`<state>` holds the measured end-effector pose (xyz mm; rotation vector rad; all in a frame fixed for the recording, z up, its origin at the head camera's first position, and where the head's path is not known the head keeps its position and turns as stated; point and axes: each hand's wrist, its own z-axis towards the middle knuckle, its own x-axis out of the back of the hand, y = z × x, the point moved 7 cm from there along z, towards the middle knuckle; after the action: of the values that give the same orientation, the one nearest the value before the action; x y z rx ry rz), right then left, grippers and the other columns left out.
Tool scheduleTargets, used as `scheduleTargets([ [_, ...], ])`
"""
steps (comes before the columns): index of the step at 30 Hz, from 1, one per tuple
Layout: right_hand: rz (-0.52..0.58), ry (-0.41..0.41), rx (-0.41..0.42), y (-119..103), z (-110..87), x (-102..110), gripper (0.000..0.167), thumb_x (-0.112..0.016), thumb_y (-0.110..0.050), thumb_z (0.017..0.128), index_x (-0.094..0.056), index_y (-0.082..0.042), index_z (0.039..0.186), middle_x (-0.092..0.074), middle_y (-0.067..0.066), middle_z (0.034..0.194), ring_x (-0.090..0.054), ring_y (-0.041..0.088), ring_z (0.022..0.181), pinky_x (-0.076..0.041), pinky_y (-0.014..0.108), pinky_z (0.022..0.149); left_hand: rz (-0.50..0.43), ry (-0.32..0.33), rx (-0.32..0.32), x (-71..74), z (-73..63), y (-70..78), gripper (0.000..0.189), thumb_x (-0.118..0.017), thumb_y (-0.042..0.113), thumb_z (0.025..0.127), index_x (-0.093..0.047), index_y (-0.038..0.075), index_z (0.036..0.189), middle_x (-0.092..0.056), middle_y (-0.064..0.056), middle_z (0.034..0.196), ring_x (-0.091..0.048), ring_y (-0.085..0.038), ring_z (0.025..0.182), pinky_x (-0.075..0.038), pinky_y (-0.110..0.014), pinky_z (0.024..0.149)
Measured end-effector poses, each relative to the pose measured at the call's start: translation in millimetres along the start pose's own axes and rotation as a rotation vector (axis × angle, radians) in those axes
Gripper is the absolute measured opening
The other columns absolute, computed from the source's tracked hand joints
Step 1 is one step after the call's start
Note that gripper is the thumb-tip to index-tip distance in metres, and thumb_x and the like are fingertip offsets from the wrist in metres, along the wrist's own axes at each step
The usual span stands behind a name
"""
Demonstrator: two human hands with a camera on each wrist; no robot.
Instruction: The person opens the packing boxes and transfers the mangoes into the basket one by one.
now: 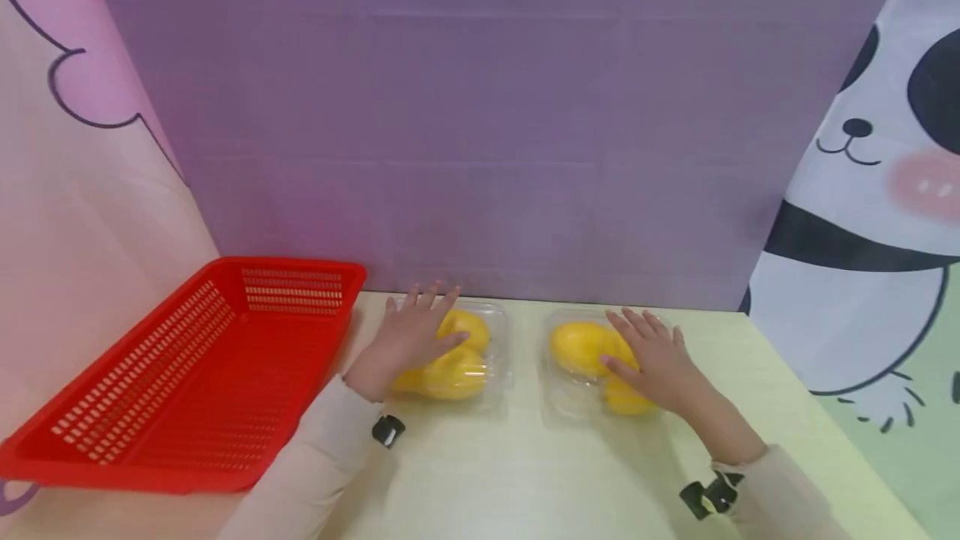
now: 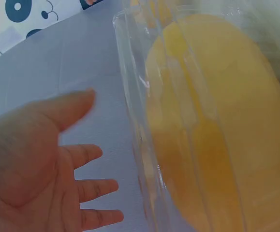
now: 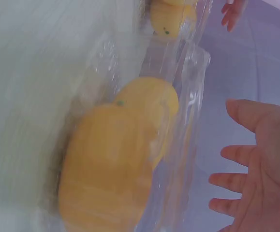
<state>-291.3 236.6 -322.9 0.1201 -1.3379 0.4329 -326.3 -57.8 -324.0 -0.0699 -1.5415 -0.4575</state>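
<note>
Two clear plastic boxes stand side by side on the table, each with yellow fruit inside. My left hand (image 1: 408, 336) is spread over the left box (image 1: 500, 357), partly covering its fruit (image 1: 457, 377). Over the right box (image 1: 564, 401) is my right hand (image 1: 660, 365), fingers extended, hiding part of the yellow fruit (image 1: 577, 346). In the left wrist view, the left hand (image 2: 28, 169) has its palm above the box wall and thumb apart from the fingers. The right wrist view has the right hand (image 3: 270, 164) with straight fingers beside smooth, rounded fruit (image 3: 106, 169). Neither hand grips anything.
A red slotted plastic basket (image 1: 217, 382) sits on the left of the pale table (image 1: 487, 473), close to the left forearm. Behind the table hangs a purple cloth (image 1: 487, 123). A panda-print sheet (image 1: 847, 307) borders the right side.
</note>
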Motion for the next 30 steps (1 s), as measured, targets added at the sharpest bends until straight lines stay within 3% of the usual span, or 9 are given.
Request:
scheduleTargets([
  [5,0.082,-0.012,0.061,-12,0.8,-6,0.065,-0.061,-0.034,0.090,-0.037,-0.001,0.142,-0.034,0.029,0.143,-0.028,0.053,0.130,-0.016,0.072,0.101,-0.006,0.002,-0.001,1.8,-1.0,-0.9,0.072,-0.061,0.036,0.090,-0.024,0.022,0.150,-0.019,-0.010,0.156,-0.014,-0.037,0.142,-0.010,-0.063,0.109],
  [11,0.169,-0.022,0.139,-29,2.8,-16,0.068,-0.065,-0.029,0.088,-0.035,-0.001,0.143,-0.034,0.028,0.144,-0.031,0.049,0.130,-0.027,0.063,0.104,-0.018,-0.004,-0.019,3.0,-5.1,-2.4,0.068,-0.060,0.036,0.091,-0.028,0.020,0.149,-0.025,-0.012,0.154,-0.018,-0.036,0.141,-0.013,-0.062,0.110],
  [17,0.274,-0.037,0.181,-50,1.9,-22,0.067,-0.063,-0.026,0.090,-0.034,0.002,0.143,-0.033,0.025,0.146,-0.031,0.045,0.132,-0.028,0.060,0.105,-0.035,-0.013,-0.036,-1.7,-10.9,-3.3,0.062,-0.060,0.026,0.091,-0.034,0.016,0.147,-0.028,-0.014,0.152,-0.022,-0.038,0.139,-0.014,-0.062,0.110],
  [24,0.300,-0.085,0.179,-72,3.1,-32,0.071,-0.062,-0.031,0.090,-0.031,0.003,0.144,-0.033,0.021,0.148,-0.031,0.039,0.135,-0.028,0.054,0.108,-0.060,-0.036,-0.020,-2.2,-13.8,-1.5,0.063,-0.064,0.028,0.089,-0.037,0.019,0.146,-0.038,-0.011,0.148,-0.032,-0.033,0.135,-0.018,-0.061,0.109],
  [30,0.330,-0.092,0.168,-94,5.7,-46,0.070,-0.065,-0.029,0.089,-0.033,0.003,0.143,-0.039,0.022,0.144,-0.037,0.038,0.132,-0.030,0.052,0.107,-0.004,-0.099,-0.011,-2.1,-16.1,5.8,0.064,-0.064,0.034,0.088,-0.038,0.020,0.145,-0.039,-0.011,0.147,-0.035,-0.033,0.133,-0.021,-0.062,0.108],
])
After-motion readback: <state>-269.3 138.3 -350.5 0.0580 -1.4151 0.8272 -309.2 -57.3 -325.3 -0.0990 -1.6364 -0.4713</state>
